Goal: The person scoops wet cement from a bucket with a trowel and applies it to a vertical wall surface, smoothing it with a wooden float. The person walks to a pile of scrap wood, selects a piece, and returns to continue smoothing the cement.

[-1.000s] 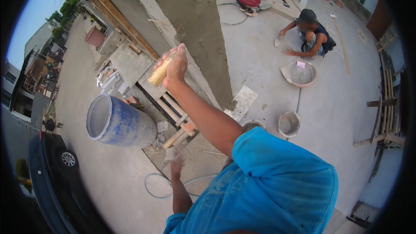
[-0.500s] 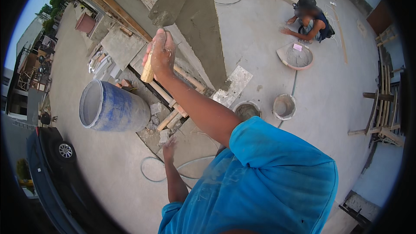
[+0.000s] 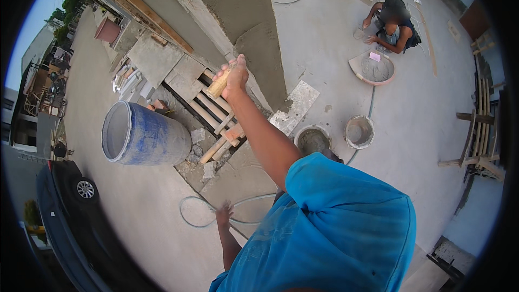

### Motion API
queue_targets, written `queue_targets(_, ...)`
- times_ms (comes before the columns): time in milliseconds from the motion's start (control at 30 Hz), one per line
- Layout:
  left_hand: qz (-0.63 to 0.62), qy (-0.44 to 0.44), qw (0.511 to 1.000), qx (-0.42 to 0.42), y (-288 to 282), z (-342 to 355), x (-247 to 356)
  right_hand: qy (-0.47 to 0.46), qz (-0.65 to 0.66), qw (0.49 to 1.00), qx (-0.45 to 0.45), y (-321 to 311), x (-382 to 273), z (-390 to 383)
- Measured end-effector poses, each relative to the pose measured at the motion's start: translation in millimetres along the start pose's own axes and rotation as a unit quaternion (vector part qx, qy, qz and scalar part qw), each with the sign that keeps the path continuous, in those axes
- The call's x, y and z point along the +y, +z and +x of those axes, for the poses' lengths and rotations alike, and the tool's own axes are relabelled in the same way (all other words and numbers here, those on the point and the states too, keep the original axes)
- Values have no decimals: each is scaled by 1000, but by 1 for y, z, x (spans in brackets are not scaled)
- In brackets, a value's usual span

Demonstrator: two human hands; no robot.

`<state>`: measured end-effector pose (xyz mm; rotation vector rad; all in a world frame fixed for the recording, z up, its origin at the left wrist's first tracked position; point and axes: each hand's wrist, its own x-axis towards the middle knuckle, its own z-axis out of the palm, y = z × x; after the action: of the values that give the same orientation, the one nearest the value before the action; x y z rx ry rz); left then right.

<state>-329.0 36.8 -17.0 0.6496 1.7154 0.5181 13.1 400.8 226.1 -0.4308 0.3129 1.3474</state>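
A building site beside a paved street [image 3: 86, 94]: a broad surface coated in smeared grey cement [image 3: 240, 13] stands out above a bare concrete floor [image 3: 319, 54], where a worker [image 3: 400, 27] squats near a basin of grey mix [image 3: 354, 68]. A bucket [image 3: 360, 123], a blue drum [image 3: 157, 138], broken rubble [image 3: 210, 170] and stacked wooden poles [image 3: 483, 140] lie about, with a dark car [image 3: 70, 221] parked at the edge.

no readable text, labels, numbers
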Motion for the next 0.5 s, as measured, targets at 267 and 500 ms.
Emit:
queue_targets(267,11,13,1000,11,-6,11,3,-82,-61,985,-138,131,-21,-61)
queue_targets(500,50,87,995,-28,9,45,50,-162,-179,943,-228,185,-9,-108)
